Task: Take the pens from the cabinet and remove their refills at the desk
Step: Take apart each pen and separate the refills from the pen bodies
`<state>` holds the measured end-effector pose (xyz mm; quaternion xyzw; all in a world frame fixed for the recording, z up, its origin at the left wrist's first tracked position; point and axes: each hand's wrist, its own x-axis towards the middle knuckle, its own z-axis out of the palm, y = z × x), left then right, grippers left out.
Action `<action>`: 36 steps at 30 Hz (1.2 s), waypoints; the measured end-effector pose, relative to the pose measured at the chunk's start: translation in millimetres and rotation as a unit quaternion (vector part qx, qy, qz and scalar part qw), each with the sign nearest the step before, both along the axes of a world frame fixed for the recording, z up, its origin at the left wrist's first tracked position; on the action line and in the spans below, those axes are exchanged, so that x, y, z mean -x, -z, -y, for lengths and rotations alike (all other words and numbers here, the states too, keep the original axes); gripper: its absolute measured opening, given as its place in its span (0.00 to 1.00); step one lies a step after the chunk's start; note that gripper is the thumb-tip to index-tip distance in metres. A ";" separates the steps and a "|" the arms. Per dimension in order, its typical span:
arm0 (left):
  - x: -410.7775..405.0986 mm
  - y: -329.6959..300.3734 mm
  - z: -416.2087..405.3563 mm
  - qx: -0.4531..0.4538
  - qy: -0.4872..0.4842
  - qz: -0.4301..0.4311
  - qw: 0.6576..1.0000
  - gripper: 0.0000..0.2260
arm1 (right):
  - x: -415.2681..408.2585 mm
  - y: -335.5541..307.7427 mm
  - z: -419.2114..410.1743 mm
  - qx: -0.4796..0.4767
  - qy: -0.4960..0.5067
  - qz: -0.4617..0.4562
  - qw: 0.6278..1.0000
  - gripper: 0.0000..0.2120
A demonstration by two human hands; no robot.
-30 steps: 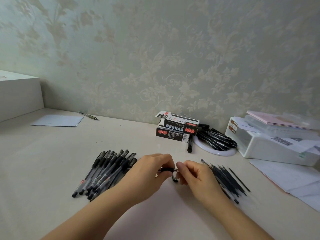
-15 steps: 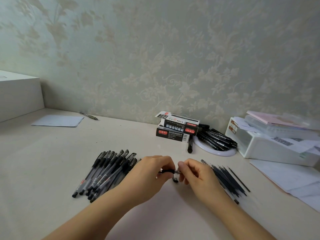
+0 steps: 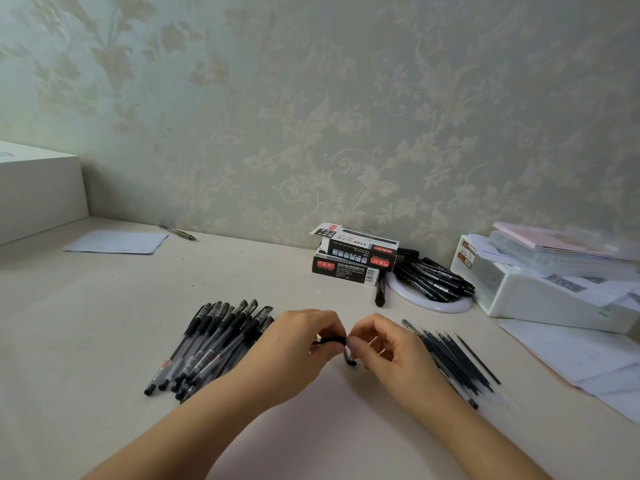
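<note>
At the desk's middle, my left hand [image 3: 298, 344] grips a black pen [image 3: 333, 340] by its barrel, most of it hidden in my fingers. My right hand [image 3: 384, 348] pinches the pen's tip end, and a small black piece [image 3: 349, 360] shows just below my fingertips. Left of my hands lies a pile of several black gel pens [image 3: 211, 344]. On the right lies a pile of several thin dark refills [image 3: 453, 358], partly behind my right wrist.
Two stacked pen boxes [image 3: 353, 259] stand at the back, with a white ring plate of more pens [image 3: 433, 278] beside them. A white container with papers [image 3: 540, 289] sits far right, loose sheets [image 3: 571, 355] in front. A paper sheet [image 3: 117, 242], a lone pen [image 3: 178, 232] and a white box [image 3: 38, 188] are at left.
My hands stay together on the pen, and my right fingers have shifted slightly at its tip. Nothing else has moved.
</note>
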<state>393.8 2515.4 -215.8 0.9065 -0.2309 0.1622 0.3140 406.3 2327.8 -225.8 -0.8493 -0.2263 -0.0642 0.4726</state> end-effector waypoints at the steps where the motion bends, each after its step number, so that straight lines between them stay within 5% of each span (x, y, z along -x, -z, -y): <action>1: 0.6 -0.3 0.3 -0.004 0.005 0.000 1.000 0.02 | 0.5 0.7 0.4 0.009 -0.004 0.002 1.000 0.04; 7: 3.7 -1.3 5.0 0.024 0.006 -0.014 1.000 0.03 | 2.8 -3.1 0.0 -0.007 0.011 0.038 0.999 0.12; 13: 3.6 -4.2 3.1 0.039 0.007 -0.018 0.999 0.03 | 4.3 -3.5 1.9 0.014 -0.014 0.045 0.999 0.09; 26: 3.4 -7.9 1.5 0.054 -0.030 0.037 0.997 0.02 | -3.4 5.3 -4.2 -0.050 0.014 -0.050 0.997 0.19; 31: -1.6 -4.1 -5.5 0.056 -0.096 0.027 0.993 0.02 | -8.8 13.4 0.7 0.118 0.144 0.080 0.979 0.17; 36: -4.1 -0.5 -10.1 0.015 -0.108 0.011 0.994 0.04 | -7.3 15.8 -5.0 0.188 0.110 0.069 0.974 0.08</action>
